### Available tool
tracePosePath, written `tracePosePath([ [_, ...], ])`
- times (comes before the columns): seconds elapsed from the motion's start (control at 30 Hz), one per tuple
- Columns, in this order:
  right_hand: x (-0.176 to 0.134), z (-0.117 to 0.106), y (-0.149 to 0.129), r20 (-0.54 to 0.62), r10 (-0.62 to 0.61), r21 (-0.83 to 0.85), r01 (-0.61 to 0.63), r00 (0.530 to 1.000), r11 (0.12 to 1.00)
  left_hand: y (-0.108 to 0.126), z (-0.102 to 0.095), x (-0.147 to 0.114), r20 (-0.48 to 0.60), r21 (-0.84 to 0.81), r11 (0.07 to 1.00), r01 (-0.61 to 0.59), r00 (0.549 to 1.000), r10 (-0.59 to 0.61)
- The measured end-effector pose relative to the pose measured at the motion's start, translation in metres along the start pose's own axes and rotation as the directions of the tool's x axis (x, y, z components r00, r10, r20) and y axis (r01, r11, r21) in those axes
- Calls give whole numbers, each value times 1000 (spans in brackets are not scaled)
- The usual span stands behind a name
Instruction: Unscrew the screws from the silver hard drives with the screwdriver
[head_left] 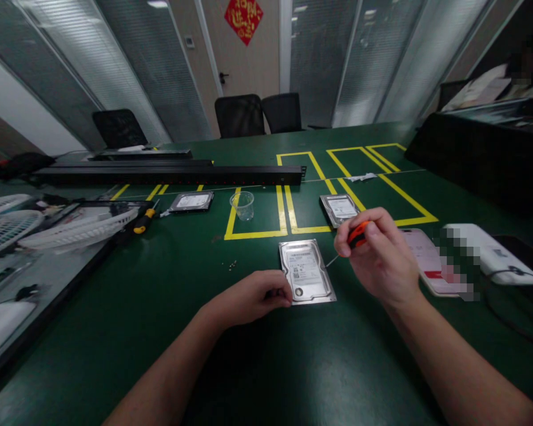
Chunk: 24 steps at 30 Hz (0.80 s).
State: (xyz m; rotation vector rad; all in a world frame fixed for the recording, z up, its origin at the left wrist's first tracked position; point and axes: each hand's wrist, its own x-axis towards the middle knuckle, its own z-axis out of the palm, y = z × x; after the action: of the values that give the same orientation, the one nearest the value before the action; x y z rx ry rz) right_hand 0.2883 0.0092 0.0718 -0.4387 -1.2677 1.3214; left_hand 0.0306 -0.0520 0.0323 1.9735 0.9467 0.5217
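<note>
A silver hard drive (pixel 308 269), label side up, lies flat on the green table in front of me. My left hand (pixel 266 290) is closed at its lower left edge, with the fingers curled and the thumb against the drive. In my right hand (pixel 382 254) is a screwdriver (pixel 359 235) with an orange and black handle, held in the closed fingers. Its thin shaft slants down to the left, and the tip is at the drive's right edge. Whether it sits in a screw is too small to tell. Several tiny screws (pixel 233 264) lie left of the drive.
Beyond are a second hard drive (pixel 340 208), a third (pixel 192 202), a clear plastic cup (pixel 244 207) and a yellow-black screwdriver (pixel 145 219). A long black bar (pixel 182 173) crosses behind. A phone (pixel 426 254) and white device (pixel 488 251) lie right. A person sits far right.
</note>
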Motion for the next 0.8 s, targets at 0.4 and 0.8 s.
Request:
tracePosePath([
  [0.4,-1,1,2,28,16,26,-17,999,1000,2,0,-1,8,14,1000,20,1000,-20],
  [0.8,-2,0,1,49,13,37,-15,999,999,5,-1,-2,12,-2,1000,24,1000,-24],
])
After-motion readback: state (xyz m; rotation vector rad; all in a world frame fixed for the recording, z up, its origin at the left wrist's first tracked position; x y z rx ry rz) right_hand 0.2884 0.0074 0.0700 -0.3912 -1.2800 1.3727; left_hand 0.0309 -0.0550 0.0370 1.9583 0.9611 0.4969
